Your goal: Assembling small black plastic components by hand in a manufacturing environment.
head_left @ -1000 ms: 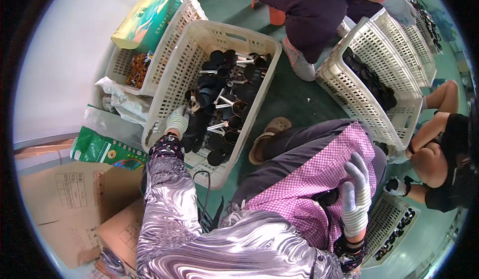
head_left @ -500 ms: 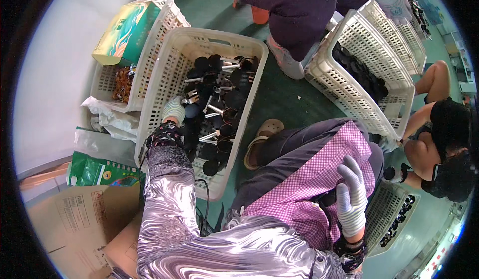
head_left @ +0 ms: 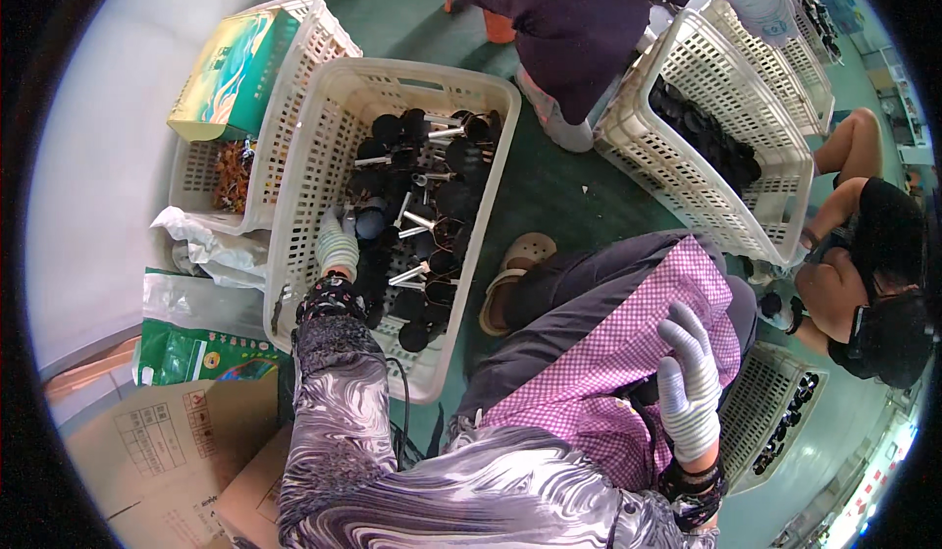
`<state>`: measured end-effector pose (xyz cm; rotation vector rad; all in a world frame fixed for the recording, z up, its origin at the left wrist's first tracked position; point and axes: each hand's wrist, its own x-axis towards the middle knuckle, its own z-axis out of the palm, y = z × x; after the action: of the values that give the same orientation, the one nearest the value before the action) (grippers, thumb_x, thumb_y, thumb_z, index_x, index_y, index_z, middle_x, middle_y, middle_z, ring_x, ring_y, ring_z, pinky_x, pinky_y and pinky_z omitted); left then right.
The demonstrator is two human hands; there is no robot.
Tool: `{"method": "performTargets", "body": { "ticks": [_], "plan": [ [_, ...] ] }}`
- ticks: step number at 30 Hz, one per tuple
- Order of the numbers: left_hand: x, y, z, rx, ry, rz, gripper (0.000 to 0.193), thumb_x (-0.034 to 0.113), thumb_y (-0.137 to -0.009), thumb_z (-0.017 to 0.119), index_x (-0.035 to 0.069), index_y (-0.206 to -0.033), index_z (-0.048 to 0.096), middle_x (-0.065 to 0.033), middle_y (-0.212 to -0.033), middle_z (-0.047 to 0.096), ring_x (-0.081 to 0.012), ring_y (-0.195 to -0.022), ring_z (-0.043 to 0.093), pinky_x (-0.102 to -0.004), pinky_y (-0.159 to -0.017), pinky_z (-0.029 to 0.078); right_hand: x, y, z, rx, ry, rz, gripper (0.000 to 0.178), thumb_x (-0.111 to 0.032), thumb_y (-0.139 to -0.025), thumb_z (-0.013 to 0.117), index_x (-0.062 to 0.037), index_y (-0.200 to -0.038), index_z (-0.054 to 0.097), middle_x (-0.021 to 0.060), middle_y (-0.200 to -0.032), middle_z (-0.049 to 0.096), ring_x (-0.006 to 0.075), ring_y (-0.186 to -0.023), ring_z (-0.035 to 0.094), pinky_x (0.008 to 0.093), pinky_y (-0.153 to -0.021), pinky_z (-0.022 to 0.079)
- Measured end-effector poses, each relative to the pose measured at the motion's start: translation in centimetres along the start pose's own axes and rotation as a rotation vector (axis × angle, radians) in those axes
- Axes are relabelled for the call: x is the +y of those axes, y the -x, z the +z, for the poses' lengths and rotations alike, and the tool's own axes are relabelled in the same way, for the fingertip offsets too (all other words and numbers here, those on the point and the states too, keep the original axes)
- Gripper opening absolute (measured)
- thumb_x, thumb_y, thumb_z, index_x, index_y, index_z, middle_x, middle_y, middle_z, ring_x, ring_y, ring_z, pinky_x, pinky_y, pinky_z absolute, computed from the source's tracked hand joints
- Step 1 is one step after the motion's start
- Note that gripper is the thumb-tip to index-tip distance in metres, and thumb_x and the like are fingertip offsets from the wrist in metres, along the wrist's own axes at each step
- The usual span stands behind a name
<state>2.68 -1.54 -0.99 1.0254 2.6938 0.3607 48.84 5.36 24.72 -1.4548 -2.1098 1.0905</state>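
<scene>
My left hand (head_left: 339, 248), in a white-and-grey striped glove, reaches into a long cream plastic crate (head_left: 299, 156). Its fingers are drawn together at the left side of the heap, beside a greyish round cap (head_left: 371, 222). What the fingertips pinch is too small and hidden to make out. The crate holds many black round-headed parts (head_left: 412, 304) with silver metal shafts (head_left: 408, 273), lying in all directions. Over my lap my right hand (head_left: 692, 402), gloved alike, is raised empty, with fingers stretched out and thumb apart.
Left of the crate stands another crate (head_left: 265, 171) with orange-brown bits and a green-yellow box (head_left: 231, 73). Nearer are a green plastic bag (head_left: 177, 348) and cardboard boxes (head_left: 147, 451). Co-workers sit ahead and at right beside a crate of black parts (head_left: 692, 58).
My left hand has pulled slightly back toward me within the crate, and the silver piece by its fingertips no longer shows clearly. My right hand stays raised. The view has shifted a little.
</scene>
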Motion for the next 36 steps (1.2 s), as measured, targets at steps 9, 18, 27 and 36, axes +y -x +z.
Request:
{"method": "performTargets", "body": {
  "ticks": [9,18,27,36],
  "plan": [
    [-3.3,-0.6,2.1,0.048,-0.176,-0.351,0.044,0.036,-0.086,0.050,0.004,-0.116,0.054,-0.0203,-0.112,0.060,-0.0376,-0.103,0.057,-0.0447,-0.086,0.046,0.1,-0.1,0.0,-0.019,-0.052,-0.007,0.032,-0.008,-0.081,0.054,-0.0033,-0.112,0.057,0.0194,-0.125,0.050,0.0310,-0.109,0.053,0.0361,-0.095,0.040],
    [1.9,0.7,-0.7,-0.162,-0.241,-0.250,0.046,0.037,-0.084,0.054,0.007,-0.119,0.054,-0.0216,-0.117,0.056,-0.0372,-0.108,0.053,-0.0434,-0.089,0.044,1.5,1.3,-1.6,0.073,-0.172,0.135,0.033,-0.005,-0.080,0.052,-0.0021,-0.113,0.057,0.0183,-0.127,0.049,0.0294,-0.111,0.052,0.0353,-0.094,0.041],
    [17.4,5.9,-7.2,0.176,0.661,0.550,0.028,0.001,-0.080,0.057,-0.002,-0.108,0.054,-0.0148,-0.104,0.058,-0.0295,-0.098,0.054,-0.0383,-0.091,0.040,4.5,-0.6,-5.2,0.338,-0.137,-0.081,0.028,-0.005,-0.083,0.053,-0.0015,-0.110,0.059,0.0146,-0.118,0.055,0.0255,-0.113,0.052,0.0329,-0.096,0.038],
    [32.6,19.9,-9.0,-0.532,0.327,1.737,0.029,0.022,-0.064,0.071,0.017,-0.092,0.063,-0.0018,-0.095,0.060,-0.0321,-0.115,0.048,-0.0518,-0.103,0.030,9.0,3.0,-7.6,0.553,-0.298,0.077,0.024,-0.008,-0.088,0.052,0.0013,-0.109,0.059,0.0126,-0.118,0.055,0.0218,-0.111,0.051,0.0319,-0.096,0.038]
  ]
}}
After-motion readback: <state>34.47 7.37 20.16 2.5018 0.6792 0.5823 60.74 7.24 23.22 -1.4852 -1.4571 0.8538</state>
